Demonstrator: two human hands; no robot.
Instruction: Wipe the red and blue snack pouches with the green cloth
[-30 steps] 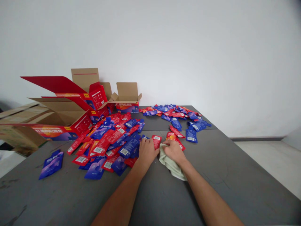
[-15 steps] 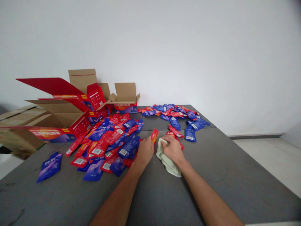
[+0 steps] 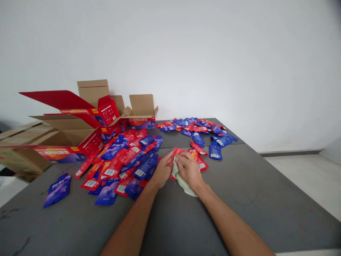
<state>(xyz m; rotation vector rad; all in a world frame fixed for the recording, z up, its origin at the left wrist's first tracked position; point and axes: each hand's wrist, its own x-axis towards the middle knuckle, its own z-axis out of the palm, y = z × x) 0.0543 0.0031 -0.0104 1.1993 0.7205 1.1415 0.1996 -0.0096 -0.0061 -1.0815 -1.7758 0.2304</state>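
From the head view, I read the step in hand as wiping one pouch. The left hand (image 3: pixel 162 170) is clamped on the left side of a red pouch (image 3: pixel 176 151), which is positioned between the hands above the grey table (image 3: pixel 239 224). The right hand (image 3: pixel 190 170) is closed on a pale cloth (image 3: pixel 187 187) and presses it over the face of the pouch; its fingertips are partly hidden. In my judgement, the next move calls for a steady left grip, a flat cloth, and light pressure along the pouch. Observe clearances: the mixed pile (image 3: pixel 130 154) lies just beside the left hand and restricts travel to that side. Two red pouches (image 3: pixel 202 164) lie just beyond the right hand, so I would limit forward strokes. A far pile (image 3: pixel 186 123) sits well apart, near the wall (image 3: pixel 266 78). The open cartons (image 3: pixel 92 144) close off the far left. Bare tabletop extends toward the wearer and to the right, up to the slanting right edge, beyond which the floor shows.
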